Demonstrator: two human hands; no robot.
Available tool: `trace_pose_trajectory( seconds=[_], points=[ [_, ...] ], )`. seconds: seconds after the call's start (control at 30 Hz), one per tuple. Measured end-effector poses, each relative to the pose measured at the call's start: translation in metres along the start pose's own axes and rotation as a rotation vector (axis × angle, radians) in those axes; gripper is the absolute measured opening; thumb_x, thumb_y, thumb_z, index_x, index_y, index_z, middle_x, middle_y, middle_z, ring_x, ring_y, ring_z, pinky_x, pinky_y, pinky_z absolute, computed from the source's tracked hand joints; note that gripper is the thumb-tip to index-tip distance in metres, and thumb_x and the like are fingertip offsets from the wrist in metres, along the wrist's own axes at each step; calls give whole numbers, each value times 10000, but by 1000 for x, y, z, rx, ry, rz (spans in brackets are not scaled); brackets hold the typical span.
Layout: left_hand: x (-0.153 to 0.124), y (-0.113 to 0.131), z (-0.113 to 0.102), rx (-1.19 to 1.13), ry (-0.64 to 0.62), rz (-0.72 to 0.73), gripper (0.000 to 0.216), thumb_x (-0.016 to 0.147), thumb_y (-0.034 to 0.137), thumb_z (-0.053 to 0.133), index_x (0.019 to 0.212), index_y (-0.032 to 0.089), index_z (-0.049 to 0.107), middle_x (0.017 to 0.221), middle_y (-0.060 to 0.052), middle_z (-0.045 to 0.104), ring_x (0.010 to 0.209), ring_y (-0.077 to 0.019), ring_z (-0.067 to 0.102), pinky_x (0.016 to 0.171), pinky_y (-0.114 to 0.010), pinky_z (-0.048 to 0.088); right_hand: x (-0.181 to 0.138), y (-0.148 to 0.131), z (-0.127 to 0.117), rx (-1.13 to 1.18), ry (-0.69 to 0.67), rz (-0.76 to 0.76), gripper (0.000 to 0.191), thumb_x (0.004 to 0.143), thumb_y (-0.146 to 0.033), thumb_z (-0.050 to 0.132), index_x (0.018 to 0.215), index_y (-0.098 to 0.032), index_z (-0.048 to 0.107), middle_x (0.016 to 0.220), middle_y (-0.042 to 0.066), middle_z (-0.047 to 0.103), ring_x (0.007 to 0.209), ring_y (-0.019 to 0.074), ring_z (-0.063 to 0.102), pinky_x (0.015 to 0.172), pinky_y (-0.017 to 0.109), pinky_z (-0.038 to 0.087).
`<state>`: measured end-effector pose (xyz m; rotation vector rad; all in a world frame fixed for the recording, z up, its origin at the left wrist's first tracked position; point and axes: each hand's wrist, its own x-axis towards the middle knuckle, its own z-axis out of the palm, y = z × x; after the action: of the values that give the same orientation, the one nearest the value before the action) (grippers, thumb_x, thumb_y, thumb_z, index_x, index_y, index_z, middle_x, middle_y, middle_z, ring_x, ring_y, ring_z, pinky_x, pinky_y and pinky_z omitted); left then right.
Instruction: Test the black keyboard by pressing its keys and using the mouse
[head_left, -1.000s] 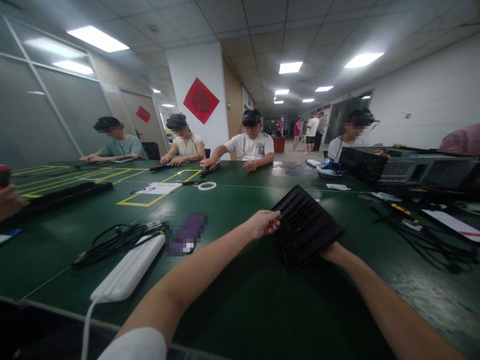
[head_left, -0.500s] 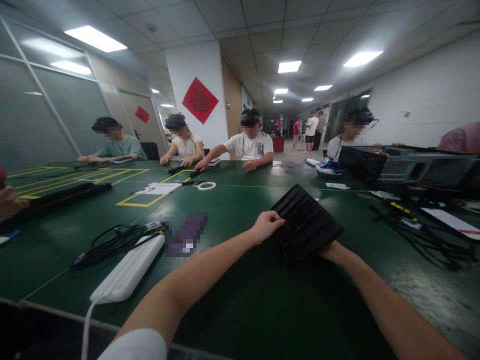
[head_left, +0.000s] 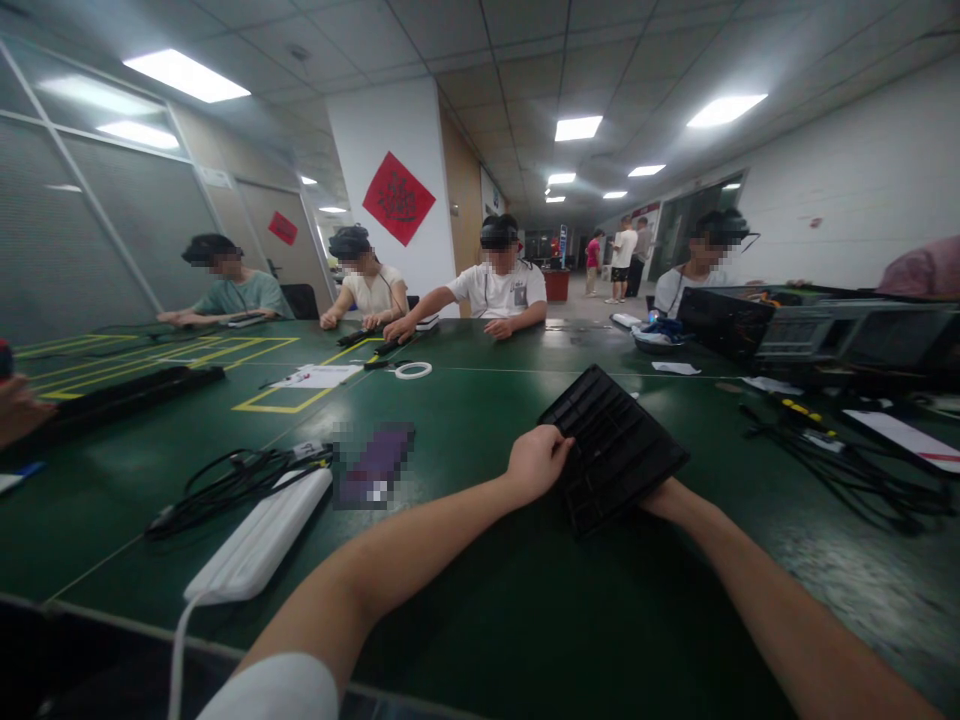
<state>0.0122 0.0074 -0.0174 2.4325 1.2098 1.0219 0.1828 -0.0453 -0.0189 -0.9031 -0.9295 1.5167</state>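
Black plastic tray (head_left: 611, 445) tilted over green table (head_left: 487, 600), centre-right, far edge raised; left hand (head_left: 536, 462) fingers curled over tray's left edge, grasping; right hand (head_left: 664, 497) under near right corner, fingers hidden, grip cannot tell; judged: tray picked up, not set down flat; white power strip (head_left: 259, 545), black cables (head_left: 232, 480) well apart, left.
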Motion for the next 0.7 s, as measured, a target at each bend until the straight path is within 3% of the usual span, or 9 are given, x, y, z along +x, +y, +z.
trace_pose_trajectory(
  seconds=[0.27,0.4,0.53,0.7],
  points=[
    [-7,-3,-4,170,-86,268,220,866,274,360,774,180,536,796,-79,543,714,-170,517,671,-277,396,10,11,-16,64,28,26,206,526,-435,696,665,-286,667,781,-18,692,837,210,607,915,387,432],
    [-10,-2,-7,256,-145,376,217,860,257,357,768,172,535,787,-93,539,682,-169,510,647,-279,397,11,12,-18,57,-2,24,215,497,-434,712,648,-288,668,750,-10,691,828,223,605,937,400,416],
    [-6,-3,-8,156,-150,325,160,840,223,381,781,177,522,804,-77,554,714,-164,518,654,-267,391,6,8,-9,69,47,-5,253,421,-432,749,612,-289,664,720,-19,687,769,212,604,931,387,423],
    [3,0,-8,18,-183,106,166,827,307,426,749,183,504,745,-48,558,677,-169,517,596,-261,378,5,5,-5,80,38,33,204,464,-384,727,610,-260,659,713,-1,685,871,219,596,914,383,432]
  ],
)
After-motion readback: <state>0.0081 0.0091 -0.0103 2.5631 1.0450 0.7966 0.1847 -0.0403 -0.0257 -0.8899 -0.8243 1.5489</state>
